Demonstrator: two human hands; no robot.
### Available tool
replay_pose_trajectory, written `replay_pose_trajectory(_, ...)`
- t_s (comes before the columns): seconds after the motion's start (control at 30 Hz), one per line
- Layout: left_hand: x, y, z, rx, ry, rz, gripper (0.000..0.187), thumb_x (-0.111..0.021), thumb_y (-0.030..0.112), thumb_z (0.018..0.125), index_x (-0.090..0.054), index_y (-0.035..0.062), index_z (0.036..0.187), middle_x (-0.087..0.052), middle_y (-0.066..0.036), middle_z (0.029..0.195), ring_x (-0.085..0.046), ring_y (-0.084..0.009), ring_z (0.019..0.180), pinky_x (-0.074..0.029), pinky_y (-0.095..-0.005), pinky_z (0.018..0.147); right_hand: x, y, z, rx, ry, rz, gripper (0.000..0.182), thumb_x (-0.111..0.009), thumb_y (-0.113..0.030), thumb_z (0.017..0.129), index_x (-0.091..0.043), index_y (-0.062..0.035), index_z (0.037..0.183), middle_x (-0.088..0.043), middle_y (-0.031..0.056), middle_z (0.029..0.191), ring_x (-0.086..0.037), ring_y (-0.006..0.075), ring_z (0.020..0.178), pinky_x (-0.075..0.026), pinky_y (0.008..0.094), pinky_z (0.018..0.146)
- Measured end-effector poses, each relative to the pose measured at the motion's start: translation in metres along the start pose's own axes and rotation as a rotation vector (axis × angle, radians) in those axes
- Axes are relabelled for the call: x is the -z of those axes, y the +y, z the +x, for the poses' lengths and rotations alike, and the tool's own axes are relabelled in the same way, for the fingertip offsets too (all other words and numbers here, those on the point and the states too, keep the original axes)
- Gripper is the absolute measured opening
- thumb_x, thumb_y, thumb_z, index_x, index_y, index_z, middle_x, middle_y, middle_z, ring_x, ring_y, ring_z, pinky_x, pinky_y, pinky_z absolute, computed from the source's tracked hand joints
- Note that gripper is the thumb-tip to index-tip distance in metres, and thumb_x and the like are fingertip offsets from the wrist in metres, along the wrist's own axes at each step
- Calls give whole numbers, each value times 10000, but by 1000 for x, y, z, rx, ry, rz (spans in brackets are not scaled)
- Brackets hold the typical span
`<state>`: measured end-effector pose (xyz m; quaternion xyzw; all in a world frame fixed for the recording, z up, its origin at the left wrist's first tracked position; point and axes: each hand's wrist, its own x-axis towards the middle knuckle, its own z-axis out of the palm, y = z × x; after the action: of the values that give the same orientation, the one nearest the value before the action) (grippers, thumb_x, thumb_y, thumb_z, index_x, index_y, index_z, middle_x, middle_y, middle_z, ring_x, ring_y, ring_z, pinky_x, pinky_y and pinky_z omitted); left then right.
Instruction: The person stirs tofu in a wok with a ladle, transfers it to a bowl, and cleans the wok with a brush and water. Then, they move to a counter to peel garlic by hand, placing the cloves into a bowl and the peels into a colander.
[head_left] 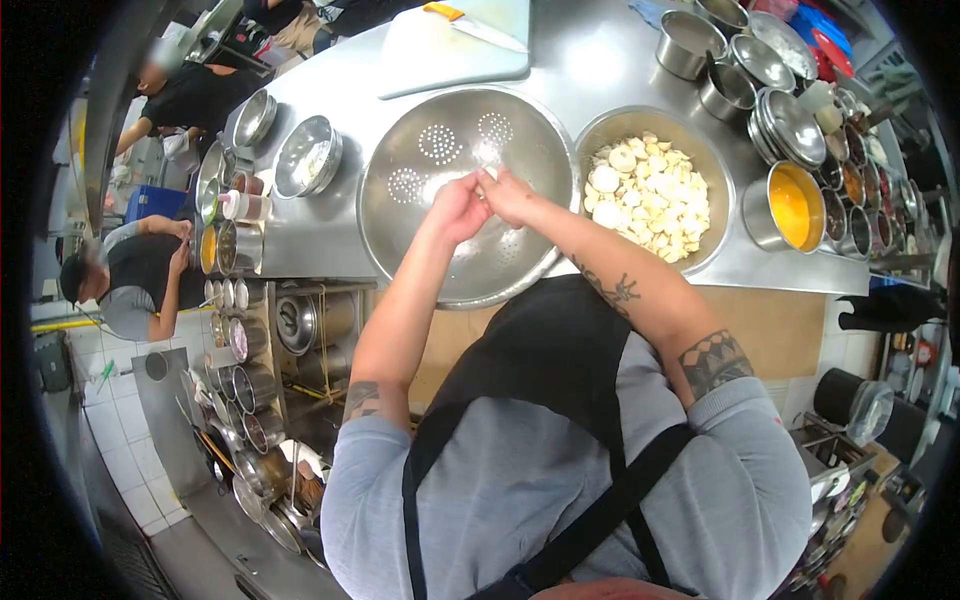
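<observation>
My left hand [459, 209] and my right hand [513, 198] meet over a large steel colander [400, 240] with clusters of round holes. Both have their fingers closed, fingertips together. Whatever is pinched between them is too small and too hidden to name. The colander holds little that I can make out beyond shine and a few specks. Close to its right side stands a wide steel bowl [722, 190], heaped with pale cream pieces [650, 195] that look like peeled garlic cloves.
A knife with a yellow handle [443, 11] lies on a white cutting board [420, 55]. Steel bowls [307, 160] stand at left; pots, lids and a pot of orange liquid [792, 208] crowd the right. Two co-workers [150, 275] are at the left.
</observation>
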<state>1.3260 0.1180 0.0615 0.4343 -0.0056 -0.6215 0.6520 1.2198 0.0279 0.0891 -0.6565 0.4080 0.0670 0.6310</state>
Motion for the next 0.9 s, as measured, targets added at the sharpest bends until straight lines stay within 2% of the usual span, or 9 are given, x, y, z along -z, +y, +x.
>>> replay_pose_trajectory(0.07, 1, 0, 16, 23, -6, 12, 303, -337, 153, 1054, -470, -56, 1229, -561, -153, 1199, -587, -262, 1074, -504, -401, 955, -7, 15, 20, 164, 154, -46, 644, -383, -465, 995, -463, 100, 1294, -615, 340, 1142, -628, 443, 1056, -475, 458, 956)
replay_pose_trajectory(0.2, 7, -12, 44, -114, -7, -99, 279, -341, 170, 1056, -477, -33, 1191, -559, -154, 1197, -589, -283, 1085, -504, -425, 953, 1, 22, 20, 441, 361, -138, 522, -389, -366, 1000, -484, 81, 1251, -629, 353, 1038, -618, 499, 990, -474, 498, 918)
replay_pose_trajectory(0.27, -18, -14, 36, -108, 71, -118, 256, -351, 176, 1054, -488, -6, 1171, -555, -148, 1189, -592, -294, 1071, -500, -451, 957, 8, 17, 11, 463, 385, -173, 458, -386, -325, 998, -515, 76, 1179, -628, 355, 983, -609, 509, 972, -477, 508, 893)
replay_pose_trajectory(0.4, -15, -21, 40, 4, 30, 12, 276, -413, 247, 1043, -518, 43, 1197, -632, -127, 1072, -643, -231, 897, -543, -365, 802, 20, 22, 13, 471, 401, -275, 325, -421, -222, 976, -558, 67, 1036, -629, 347, 918, -608, 502, 938, -491, 510, 837)
replay_pose_trajectory(0.5, 5, -18, 46, 127, 9, 262, 282, -469, 286, 1032, -520, 67, 1202, -638, -95, 1004, -650, -195, 769, -543, -318, 688, 23, 38, 25, 439, 344, -283, 298, -507, -194, 933, -569, 79, 1035, -629, 339, 882, -613, 500, 907, -508, 497, 798)
replay_pose_trajectory(0.6, -11, 0, 27, 138, 72, 552, 275, -502, 283, 1024, -519, 77, 1205, -629, -68, 953, -643, -181, 719, -527, -293, 632, 25, 34, 13, 367, 217, -345, 352, -576, -183, 884, -572, 70, 1129, -641, 321, 872, -630, 476, 936, -504, 481, 842)
replay_pose_trajectory(0.67, -11, 3, 24, 98, 156, 606, 238, -500, 254, 1026, -519, 78, 1185, -618, -58, 928, -627, -172, 713, -510, -289, 613, 9, 52, 19, 451, 432, -496, 451, -588, -203, 872, -533, 62, 1233, -649, 314, 923, -639, 462, 963, -498, 476, 885)
replay_pose_trajectory(0.8, -7, -1, 12, 40, 132, 301, 160, -467, 197, 1031, -515, 78, 1127, -616, -55, 895, -578, -126, 673, -467, -298, 608, -5, 63, 33, 594, 642, -518, 609, -582, -271, 888, -428, 51, 1382, -638, 309, 1079, -634, 456, 1022, -480, 480, 962)
replay_pose_trajectory(0.9, -26, 2, -9, 17, 68, 97, 196, -414, 199, 1040, -510, 61, 1141, -620, -67, 934, -566, -126, 687, -481, -327, 661, 12, 20, 0, 367, 242, -184, 661, -551, -364, 927, -387, 68, 1400, -616, 325, 1135, -636, 445, 1033, -490, 466, 957)
